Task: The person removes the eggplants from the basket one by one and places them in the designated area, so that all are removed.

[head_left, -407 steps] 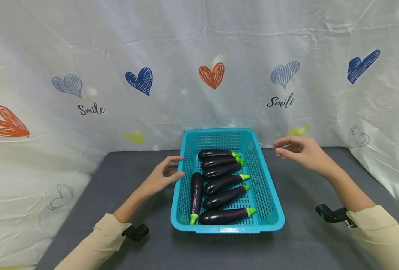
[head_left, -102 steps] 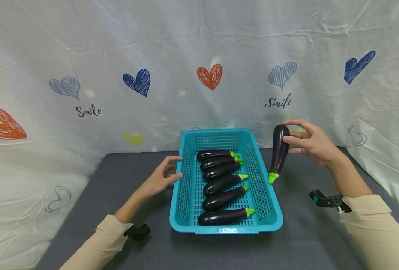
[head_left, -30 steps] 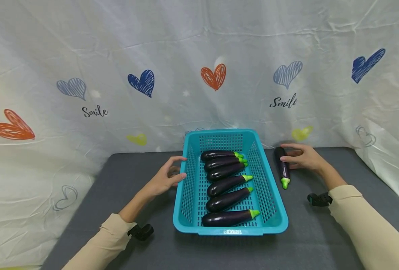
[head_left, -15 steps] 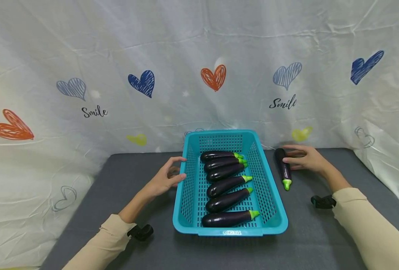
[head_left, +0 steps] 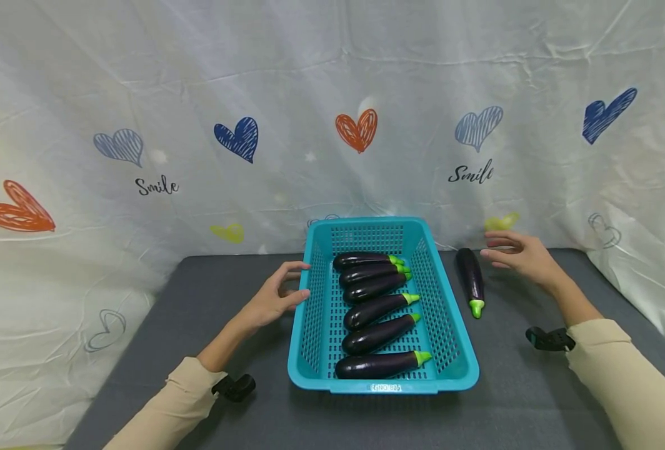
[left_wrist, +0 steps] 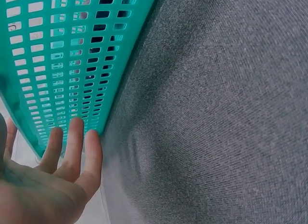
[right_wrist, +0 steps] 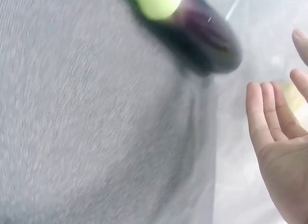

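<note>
A single eggplant (head_left: 470,278) lies on the dark cloth right of the basket, its green stem end toward me. My right hand (head_left: 520,255) hovers just to its right, fingers relaxed and holding nothing; the right wrist view shows a gap between the fingertips (right_wrist: 254,91) and the eggplant (right_wrist: 209,38). At the basket's left side, my left hand (head_left: 273,297) rests its fingertips and thumb at the rim of the turquoise basket (head_left: 297,337). In the left wrist view its fingers (left_wrist: 74,137) stretch along the perforated wall. Several eggplants (head_left: 380,334) lie crosswise inside the basket.
Dark grey cloth (head_left: 197,312) covers the table under the basket. Behind it hangs a white curtain (head_left: 293,81) with printed hearts, meeting the table's back edge. Black straps with cameras (head_left: 235,387) sit on both wrists.
The eggplant that lay lengthwise at the basket's left went over the right rim in my right hand onto the cloth. My right hand has now let go and moved right; the left stays put.
</note>
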### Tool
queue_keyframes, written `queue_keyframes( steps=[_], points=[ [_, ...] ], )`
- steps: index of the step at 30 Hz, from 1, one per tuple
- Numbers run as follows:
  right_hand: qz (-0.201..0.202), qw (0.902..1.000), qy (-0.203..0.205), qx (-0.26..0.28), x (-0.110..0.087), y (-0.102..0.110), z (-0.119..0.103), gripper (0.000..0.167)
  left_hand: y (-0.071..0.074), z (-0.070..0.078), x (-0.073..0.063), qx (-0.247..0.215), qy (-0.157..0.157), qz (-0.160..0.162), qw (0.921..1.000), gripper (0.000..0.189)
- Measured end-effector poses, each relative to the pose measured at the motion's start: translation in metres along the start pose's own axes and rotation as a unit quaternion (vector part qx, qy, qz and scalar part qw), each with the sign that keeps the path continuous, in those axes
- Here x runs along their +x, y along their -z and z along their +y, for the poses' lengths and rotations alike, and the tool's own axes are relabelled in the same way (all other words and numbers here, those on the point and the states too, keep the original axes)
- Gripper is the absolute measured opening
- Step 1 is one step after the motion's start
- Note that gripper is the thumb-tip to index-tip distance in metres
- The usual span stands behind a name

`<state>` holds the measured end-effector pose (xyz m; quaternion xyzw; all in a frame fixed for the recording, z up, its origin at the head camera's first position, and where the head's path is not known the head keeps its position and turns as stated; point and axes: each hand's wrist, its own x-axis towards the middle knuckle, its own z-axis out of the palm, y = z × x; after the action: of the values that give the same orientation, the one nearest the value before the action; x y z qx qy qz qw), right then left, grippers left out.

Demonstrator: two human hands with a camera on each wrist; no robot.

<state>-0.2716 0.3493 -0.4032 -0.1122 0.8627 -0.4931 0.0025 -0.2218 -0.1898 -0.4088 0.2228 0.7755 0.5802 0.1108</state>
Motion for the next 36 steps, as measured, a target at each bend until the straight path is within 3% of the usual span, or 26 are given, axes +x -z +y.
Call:
queue_keyframes(
  steps=[13,30,36],
  points=[
    [0.023,0.9938,0.047,0.098,0.007,-0.022,-0.043,0.049,0.001,-0.001,0.003,0.065,-0.035,0.032,0.9967,0.051],
    [-0.042,0.9846,0.134,0.104,0.023,-0.044,-0.095,0.041,0.003,-0.001,0.001,0.087,-0.054,0.041,0.9939,0.054],
    [-0.063,0.9801,0.145,0.119,0.034,-0.054,-0.107,0.038,0.002,-0.002,0.002,0.087,-0.052,0.044,0.9939,0.054]
  ],
)
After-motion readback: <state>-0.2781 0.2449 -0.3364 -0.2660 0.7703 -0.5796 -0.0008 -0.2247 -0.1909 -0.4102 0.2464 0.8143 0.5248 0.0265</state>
